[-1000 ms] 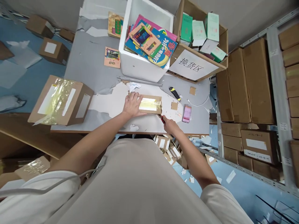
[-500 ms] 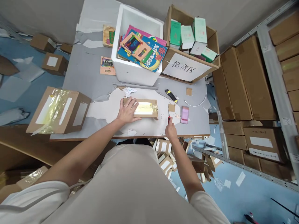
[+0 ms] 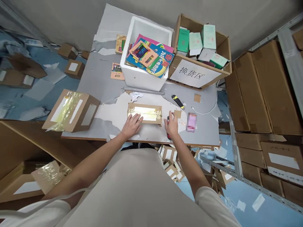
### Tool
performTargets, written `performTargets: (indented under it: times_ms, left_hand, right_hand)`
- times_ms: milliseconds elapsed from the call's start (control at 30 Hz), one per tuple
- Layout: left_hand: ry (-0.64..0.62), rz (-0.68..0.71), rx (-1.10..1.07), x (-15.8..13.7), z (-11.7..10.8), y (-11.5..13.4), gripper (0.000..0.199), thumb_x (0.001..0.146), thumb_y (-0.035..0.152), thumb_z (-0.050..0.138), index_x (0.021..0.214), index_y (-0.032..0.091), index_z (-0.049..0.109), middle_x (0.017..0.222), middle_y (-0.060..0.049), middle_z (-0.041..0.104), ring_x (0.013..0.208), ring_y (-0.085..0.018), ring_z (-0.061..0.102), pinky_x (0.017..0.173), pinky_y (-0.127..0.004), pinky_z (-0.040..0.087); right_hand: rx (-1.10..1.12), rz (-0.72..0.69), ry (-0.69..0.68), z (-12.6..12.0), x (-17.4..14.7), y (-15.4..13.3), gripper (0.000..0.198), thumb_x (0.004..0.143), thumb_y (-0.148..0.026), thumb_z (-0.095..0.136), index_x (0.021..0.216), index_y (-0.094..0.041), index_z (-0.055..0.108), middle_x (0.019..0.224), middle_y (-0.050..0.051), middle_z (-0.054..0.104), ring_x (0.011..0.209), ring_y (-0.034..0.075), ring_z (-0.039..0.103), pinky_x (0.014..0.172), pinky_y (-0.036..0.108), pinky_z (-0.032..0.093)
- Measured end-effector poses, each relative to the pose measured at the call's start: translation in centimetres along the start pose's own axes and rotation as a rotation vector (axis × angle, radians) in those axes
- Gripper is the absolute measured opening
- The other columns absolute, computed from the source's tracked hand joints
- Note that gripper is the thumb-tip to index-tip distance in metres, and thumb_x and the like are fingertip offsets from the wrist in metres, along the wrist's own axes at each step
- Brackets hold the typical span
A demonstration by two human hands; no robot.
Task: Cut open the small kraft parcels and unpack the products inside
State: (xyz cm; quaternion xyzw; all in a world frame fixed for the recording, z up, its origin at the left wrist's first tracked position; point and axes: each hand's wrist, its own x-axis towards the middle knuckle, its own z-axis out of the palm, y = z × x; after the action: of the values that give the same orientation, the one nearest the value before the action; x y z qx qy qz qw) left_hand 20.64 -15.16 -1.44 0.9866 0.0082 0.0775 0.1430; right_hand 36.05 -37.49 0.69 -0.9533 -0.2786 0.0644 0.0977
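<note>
A small taped cardboard box (image 3: 145, 118) with a white label lies flat near the table's front. My left hand (image 3: 131, 126) is at its front left corner, fingers spread over the edge and holding nothing. Just off the box's right end is my right hand (image 3: 171, 126), its fingers stretched forward and apart. Partly hidden beneath that hand, a red and black utility knife (image 3: 169, 136) lies on the table. Close by on the right are a small brown cardboard piece (image 3: 177, 113) and a phone (image 3: 191, 122) with a pink screen.
A yellow and black box cutter (image 3: 177, 101) and a white cable (image 3: 205, 113) lie farther back. Behind stand a white foam box (image 3: 144, 78) of books and a carton (image 3: 199, 74) of green-and-white boxes. A larger taped box (image 3: 71, 110) sits left; shelving (image 3: 293, 63) stands right.
My right hand has let go of the utility knife, opened and moved toward the box. My left hand has slid from the box's top to its front edge. The view has shifted.
</note>
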Motion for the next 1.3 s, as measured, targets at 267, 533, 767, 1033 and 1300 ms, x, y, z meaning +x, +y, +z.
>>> performTargets:
  times_ms: [267, 533, 767, 1033, 1300]
  left_hand:
    - [-0.055, -0.092, -0.107, 0.9, 0.6, -0.2, 0.040, 0.093, 0.027, 0.038, 0.125, 0.019, 0.059, 0.123, -0.016, 0.063, 0.116, -0.028, 0.057, 0.099, -0.046, 0.044]
    - [-0.065, -0.132, -0.052, 0.0, 0.4, 0.5, 0.043, 0.092, 0.026, 0.036, 0.131, 0.019, 0.052, 0.139, -0.017, 0.051, 0.135, -0.028, 0.041, 0.108, -0.047, 0.034]
    - [-0.028, -0.150, -0.031, 0.3, -1.2, -0.1, 0.053, 0.090, 0.041, 0.045, 0.135, 0.014, 0.048, 0.147, -0.020, 0.041, 0.142, -0.032, 0.029, 0.112, -0.049, 0.028]
    - [-0.269, -0.001, -0.086, 2.7, -5.2, -7.1, 0.133, 0.056, 0.076, 0.065, 0.151, 0.003, 0.009, 0.156, -0.027, 0.015, 0.146, -0.038, 0.011, 0.116, -0.048, 0.017]
    - [-0.397, -0.025, -0.085, 4.0, -5.4, -8.8, 0.109, 0.069, 0.047, 0.063, 0.151, 0.002, 0.007, 0.157, -0.025, 0.014, 0.147, -0.030, 0.014, 0.116, -0.041, 0.021]
  right_hand:
    - [-0.134, -0.554, -0.250, -3.4, 7.6, -6.1, 0.050, 0.095, -0.029, 0.045, 0.144, -0.021, 0.037, 0.145, 0.017, 0.044, 0.132, 0.028, 0.038, 0.109, 0.046, 0.027]
    - [0.213, -0.124, -0.181, -3.3, 14.2, -4.7, 0.048, 0.094, -0.046, 0.045, 0.129, -0.012, 0.051, 0.116, 0.015, 0.062, 0.107, 0.023, 0.058, 0.093, 0.032, 0.043]
    - [0.150, -0.250, 0.066, -2.7, 11.3, -5.1, 0.043, 0.096, -0.023, 0.037, 0.138, -0.014, 0.044, 0.143, 0.019, 0.039, 0.134, 0.028, 0.034, 0.109, 0.046, 0.028]
    - [-0.097, -0.816, -0.391, -4.5, 6.0, -6.0, 0.061, 0.088, -0.026, 0.057, 0.141, -0.006, 0.038, 0.131, 0.021, 0.053, 0.119, 0.031, 0.047, 0.107, 0.046, 0.031]
    - [-0.153, -0.709, -0.203, -1.9, -0.8, -5.7, 0.045, 0.095, -0.009, 0.026, 0.133, -0.013, 0.050, 0.129, 0.019, 0.056, 0.118, 0.027, 0.050, 0.099, 0.042, 0.038]
